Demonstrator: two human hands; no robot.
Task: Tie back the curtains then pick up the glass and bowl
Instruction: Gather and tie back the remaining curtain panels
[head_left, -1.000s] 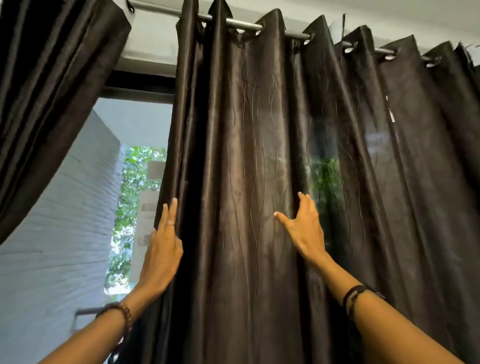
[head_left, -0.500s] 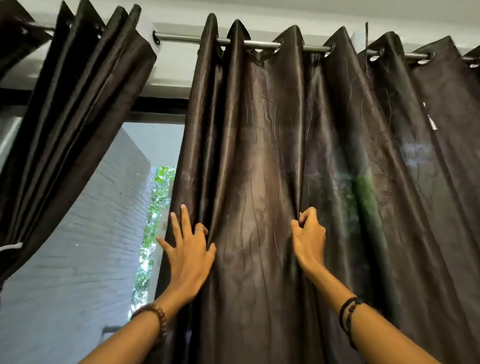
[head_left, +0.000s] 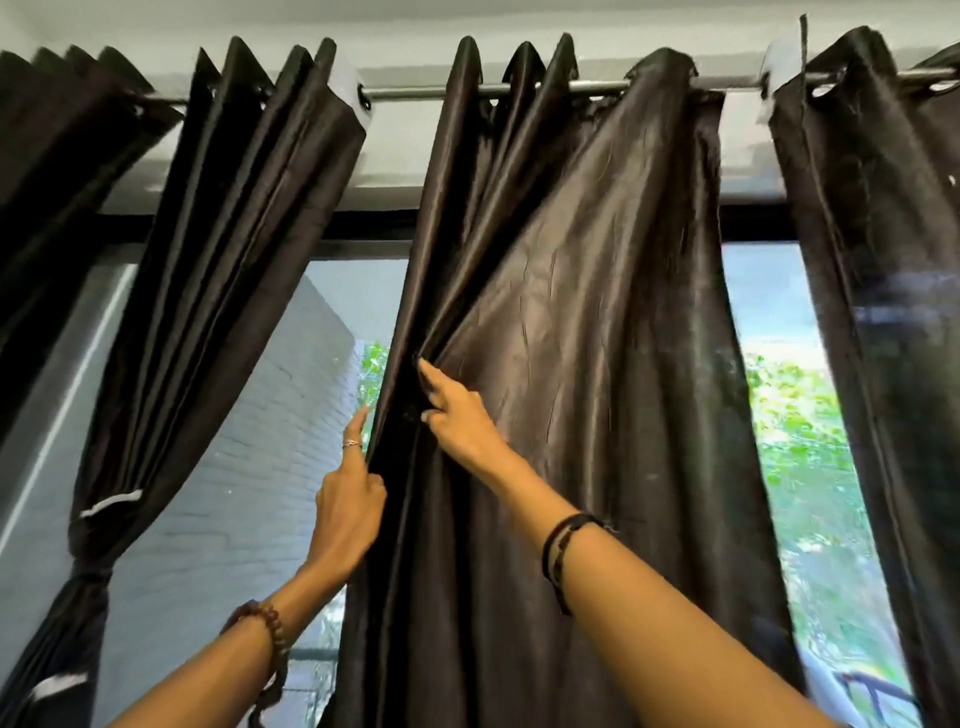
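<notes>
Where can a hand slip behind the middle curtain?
Open glass shows between the tied curtain and middle curtain, and between it and the right curtain. Crowded at its left edge, where left hand and right hand gather folds.

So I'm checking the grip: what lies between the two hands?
In the head view, gathered folds of the middle curtain lie between the left hand and right hand.

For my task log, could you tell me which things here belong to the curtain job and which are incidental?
Job:
middle curtain
left hand
right hand
tied curtain
curtain rod

Incidental:
right curtain
brick wall
foliage
</notes>
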